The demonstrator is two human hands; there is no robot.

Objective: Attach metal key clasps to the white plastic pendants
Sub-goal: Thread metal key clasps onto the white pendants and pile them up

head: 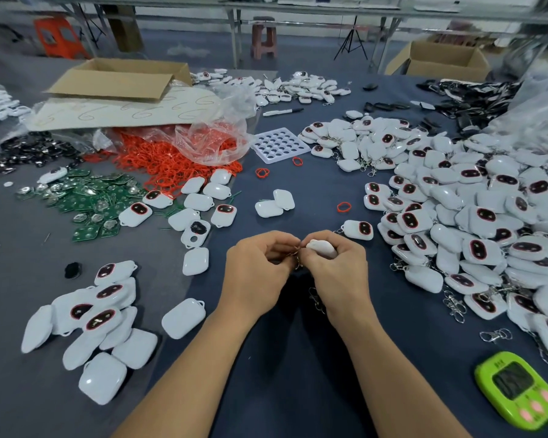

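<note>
Sheet [124,112]: drawn 6s; left hand [256,270] pinches clasp [297,253], right hand [340,275] pendant [322,246].

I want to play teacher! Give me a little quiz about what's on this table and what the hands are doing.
1. True or false: the right hand grips a white plastic pendant while the left hand pinches a metal key clasp.
2. What lies right of the right forearm? A) a lime-green digital timer B) a blue cup C) a yellow hammer
3. Fill in: the flat green circuit boards lie on the person's ____ side.
Key: 1 true; 2 A; 3 left.
</note>
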